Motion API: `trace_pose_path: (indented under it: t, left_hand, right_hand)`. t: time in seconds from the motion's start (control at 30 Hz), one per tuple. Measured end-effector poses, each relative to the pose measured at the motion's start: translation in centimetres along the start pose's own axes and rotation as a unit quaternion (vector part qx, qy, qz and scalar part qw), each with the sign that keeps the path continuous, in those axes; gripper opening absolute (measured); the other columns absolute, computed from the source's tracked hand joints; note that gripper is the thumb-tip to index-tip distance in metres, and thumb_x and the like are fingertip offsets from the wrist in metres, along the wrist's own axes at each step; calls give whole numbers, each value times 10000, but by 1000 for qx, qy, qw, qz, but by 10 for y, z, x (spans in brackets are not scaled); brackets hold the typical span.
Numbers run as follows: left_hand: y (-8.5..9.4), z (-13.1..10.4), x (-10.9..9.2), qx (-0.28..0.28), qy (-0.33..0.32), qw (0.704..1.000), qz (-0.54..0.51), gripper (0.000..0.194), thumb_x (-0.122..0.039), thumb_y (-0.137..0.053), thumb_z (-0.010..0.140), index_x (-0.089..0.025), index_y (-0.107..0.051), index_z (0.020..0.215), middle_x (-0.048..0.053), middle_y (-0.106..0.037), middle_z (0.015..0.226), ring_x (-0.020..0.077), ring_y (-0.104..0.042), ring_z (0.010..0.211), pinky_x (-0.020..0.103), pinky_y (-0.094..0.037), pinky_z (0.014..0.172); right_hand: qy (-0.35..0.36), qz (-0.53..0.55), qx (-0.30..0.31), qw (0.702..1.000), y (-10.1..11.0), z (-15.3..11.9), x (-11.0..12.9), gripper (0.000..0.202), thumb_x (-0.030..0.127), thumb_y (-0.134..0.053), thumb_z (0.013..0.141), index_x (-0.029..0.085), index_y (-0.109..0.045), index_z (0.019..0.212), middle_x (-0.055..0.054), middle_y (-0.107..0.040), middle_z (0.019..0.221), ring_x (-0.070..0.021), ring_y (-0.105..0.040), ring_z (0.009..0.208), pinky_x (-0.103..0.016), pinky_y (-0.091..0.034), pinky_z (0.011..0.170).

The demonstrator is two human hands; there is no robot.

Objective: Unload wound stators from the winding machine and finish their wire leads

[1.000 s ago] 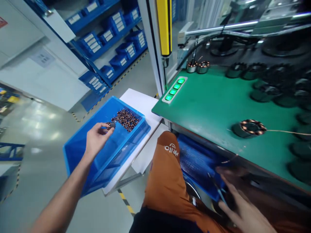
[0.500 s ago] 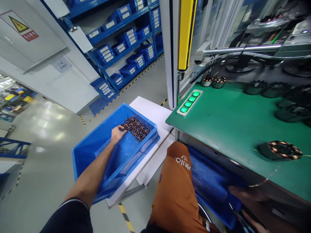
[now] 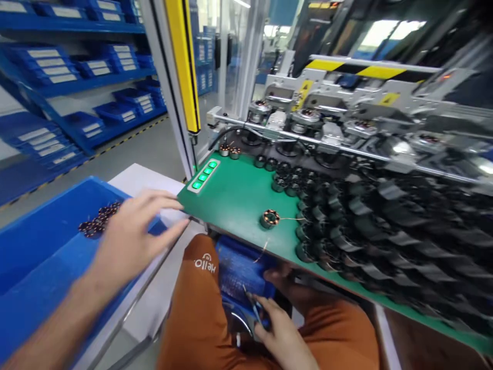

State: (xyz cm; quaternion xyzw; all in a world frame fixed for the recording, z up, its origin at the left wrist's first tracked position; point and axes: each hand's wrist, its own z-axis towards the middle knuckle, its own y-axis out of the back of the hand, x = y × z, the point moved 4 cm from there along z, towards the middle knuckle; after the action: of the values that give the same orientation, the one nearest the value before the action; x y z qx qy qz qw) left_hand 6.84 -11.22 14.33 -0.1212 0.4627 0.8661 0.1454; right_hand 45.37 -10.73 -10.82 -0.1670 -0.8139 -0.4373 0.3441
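My left hand (image 3: 133, 231), blurred by motion, hovers between the blue bin (image 3: 38, 205) and the near left corner of the green tabletop (image 3: 234, 190). Its fingers are apart with nothing in them. In the bin lies a heap of small copper-wound stators (image 3: 96, 221), partly hidden behind that hand. Low over my lap, my right hand (image 3: 283, 329) holds blue-handled wire cutters (image 3: 259, 311) with the tip pointing away from me. One copper-wound stator (image 3: 270, 219) stands alone on the green tabletop, a wire end sticking out to the right.
Rows of dark stator cores (image 3: 346, 221) fill the tabletop's right side. Lit green buttons (image 3: 204, 176) sit at its left edge. Behind are a machine rail (image 3: 308, 141) and a yellow guard post (image 3: 183, 67). A blue tray (image 3: 239, 272) is under the table edge; shelves of bins (image 3: 77, 67) stand left.
My left hand has left the stator heap in the bin and moved right, toward the table. The view has swung right, bringing the right hand with the wire cutters more fully into sight.
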Motion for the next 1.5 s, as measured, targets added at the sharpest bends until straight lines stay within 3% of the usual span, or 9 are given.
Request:
trace_pose_path:
  t: [0.07, 0.13, 0.23, 0.3, 0.47, 0.67, 0.93, 1.23, 1.5]
  left_hand:
    - [-41, 20, -56, 63, -67, 993, -72, 168, -392, -780, 1103, -344, -722, 1253, 12, -748, 1391, 270, -729, 1303, 450, -557, 1104]
    - [-88, 35, -92, 137, -58, 978, -145, 293, -331, -845, 1065, -318, -670, 1300, 23, -713, 1457, 261, -728, 1297, 447, -568, 1080]
    - [-143, 53, -116, 182, -37, 964, -187, 342, -304, -890, 1035, -263, -642, 1267, 30, -729, 1309, 267, -724, 1193, 443, -569, 998]
    - [-158, 60, -120, 179, -33, 965, -189, 226, -261, -872, 1046, -249, -655, 1110, 3, -734, 1130, 263, -705, 1090, 438, -536, 952]
    - [-129, 45, -135, 146, -5, 960, -238, 178, -242, -778, 1100, -261, -661, 967, -37, -676, 1016, 173, -676, 948, 357, -505, 849]
    - [-79, -1, -178, 101, -51, 954, -276, 164, -119, -756, 984, -265, -690, 952, -39, -713, 1104, 92, -701, 946, 244, -554, 846]
    - [-77, -30, -177, 47, -30, 969, -242, 255, -314, -967, 986, -262, -719, 951, -15, -730, 1108, 141, -703, 946, 309, -587, 798]
    - [-68, -43, -172, 29, -26, 975, -219, 304, -330, -1011, 957, -257, -720, 915, -27, -739, 1084, 111, -720, 906, 286, -567, 721]
    - [-59, -46, -166, 15, -18, 980, -196, 325, -390, -987, 984, -278, -698, 886, -63, -719, 1034, 93, -688, 853, 315, -543, 693]
  right_hand:
    - [-3, 26, -2, 1000, 1, -9, -5, 677, 323, -760, 781, 253, -847, 1449, -148, -814, 1499, -370, -752, 1451, -485, -559, 1280]
    - [-6, 53, -8, 999, 4, -20, -12, 685, 323, -769, 793, 251, -837, 1470, -151, -799, 1527, -374, -742, 1462, -499, -548, 1292]
    - [-10, 88, -14, 996, 12, -41, -23, 674, 313, -734, 825, 240, -827, 1489, -149, -809, 1510, -351, -772, 1414, -476, -573, 1262]
    - [-15, 118, -22, 993, 18, -57, -34, 666, 314, -709, 842, 214, -826, 1491, -160, -818, 1490, -342, -792, 1377, -464, -588, 1242]
    - [-35, 201, -54, 978, 27, -96, -46, 643, 403, -690, 957, 178, -781, 1553, -191, -766, 1570, -355, -737, 1476, -516, -519, 1316]
    - [-3, 205, -96, 974, 61, -119, 26, 558, 437, -581, 1128, 293, -699, 1654, -143, -750, 1600, -311, -637, 1592, -576, -438, 1381]
    - [125, 218, -141, 958, 95, -112, 99, 547, 359, -645, 1155, 466, -619, 1691, -38, -789, 1481, -230, -765, 1326, -392, -636, 1157]
    - [152, 233, -113, 954, 93, -107, 115, 626, 305, -651, 1153, 584, -550, 1704, 53, -678, 1701, -206, -712, 1468, -358, -601, 1226]
    - [152, 230, -113, 955, 89, -107, 121, 600, 274, -672, 1121, 507, -627, 1672, 8, -737, 1622, -227, -738, 1410, -354, -633, 1172]
